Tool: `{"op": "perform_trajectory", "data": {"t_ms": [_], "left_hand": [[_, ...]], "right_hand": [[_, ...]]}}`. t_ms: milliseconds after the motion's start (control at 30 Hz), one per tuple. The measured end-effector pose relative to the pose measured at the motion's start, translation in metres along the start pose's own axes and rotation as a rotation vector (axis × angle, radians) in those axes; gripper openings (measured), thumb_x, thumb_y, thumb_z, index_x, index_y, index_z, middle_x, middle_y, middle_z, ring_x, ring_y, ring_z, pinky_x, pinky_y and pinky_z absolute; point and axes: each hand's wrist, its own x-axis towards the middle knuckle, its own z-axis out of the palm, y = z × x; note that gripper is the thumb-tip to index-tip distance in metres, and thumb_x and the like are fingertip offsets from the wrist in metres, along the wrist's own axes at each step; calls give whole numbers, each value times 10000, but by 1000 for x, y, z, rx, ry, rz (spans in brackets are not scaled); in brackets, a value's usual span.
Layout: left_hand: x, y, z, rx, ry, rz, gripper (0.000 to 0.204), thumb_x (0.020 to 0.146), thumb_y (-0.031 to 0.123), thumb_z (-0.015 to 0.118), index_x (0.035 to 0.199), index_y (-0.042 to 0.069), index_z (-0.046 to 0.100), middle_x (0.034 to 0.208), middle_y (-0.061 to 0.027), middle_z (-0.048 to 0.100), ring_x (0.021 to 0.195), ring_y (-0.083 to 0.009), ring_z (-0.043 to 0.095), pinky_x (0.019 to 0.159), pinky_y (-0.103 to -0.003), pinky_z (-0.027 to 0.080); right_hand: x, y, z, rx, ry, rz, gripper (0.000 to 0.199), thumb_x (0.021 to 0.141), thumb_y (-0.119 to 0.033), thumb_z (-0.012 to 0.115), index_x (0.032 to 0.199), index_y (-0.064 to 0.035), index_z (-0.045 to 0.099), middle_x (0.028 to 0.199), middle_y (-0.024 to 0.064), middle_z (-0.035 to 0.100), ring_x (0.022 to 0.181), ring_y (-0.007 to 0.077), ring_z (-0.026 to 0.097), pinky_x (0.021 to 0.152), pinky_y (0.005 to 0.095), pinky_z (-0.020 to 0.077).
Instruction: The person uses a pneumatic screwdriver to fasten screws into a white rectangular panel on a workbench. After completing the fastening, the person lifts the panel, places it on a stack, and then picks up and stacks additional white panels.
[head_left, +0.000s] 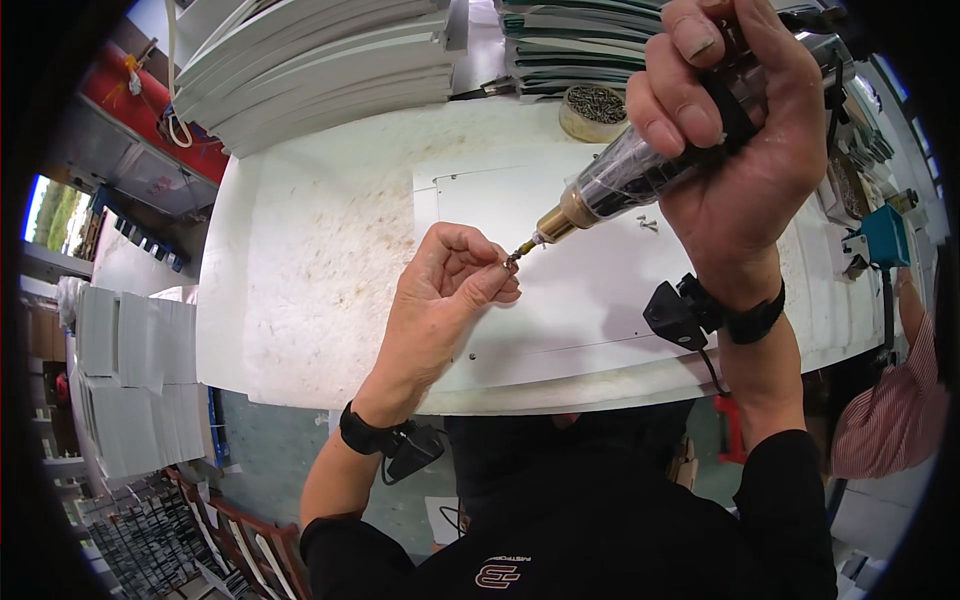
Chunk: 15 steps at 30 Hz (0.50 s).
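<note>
**Screw meets bit, above the white panel**

Here we are at the loading step: the left hand (440, 290) has its thumb and forefinger pinched tight on a small dark screw (511, 261), the other fingers curled into the palm, and it holds that screw right against the bit (525, 247) of the driver (640, 170). The right hand (735, 130) is wrapped fully round the driver's clear-and-black body, all fingers closed on it, thumb on top, the tool slanting down to the left with its brass nose leading.

Screw and bit are touching, up in the air just over the panel (590, 290), which lies flat on the worn white table (310, 270). Two loose screws (648, 225) lie on the panel just under the driver. A round tin of screws (594, 108) stands at the far edge, near stacks of white sheets (320, 60).

My read: the screw is being seated on the tip, not yet driven. The next move calls for a square, steady fit on the bit, then a careful carry to a hole; a small dark spot shows low on the panel (472, 354), though I cannot tell if it is a hole. Keep that pinch until the tip bites, or the screw tips off
</note>
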Motion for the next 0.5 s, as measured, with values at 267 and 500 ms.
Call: {"op": "perform_trajectory", "data": {"t_ms": [267, 500], "left_hand": [[-4, 7, -7, -33, -23, -50, 209, 996, 101, 682, 1131, 61, 528, 1026, -63, 656, 950, -141, 675, 882, -317, 587], [-4, 9, -11, -39, -18, -55, 213, 999, 104, 676, 1144, 62, 526, 1047, -61, 642, 952, -140, 677, 890, -318, 587]], "right_hand": [[-4, 10, 21, -19, 111, 45, 258, 1064, -308, 479, 973, -67, 494, 728, 4, 565, 412, 58, 438, 379, 236, 431], [-3, 2, 37, -91, 149, 27, 258, 1067, -314, 492, 993, -66, 505, 734, 10, 568, 412, 58, 442, 372, 233, 429]]}}
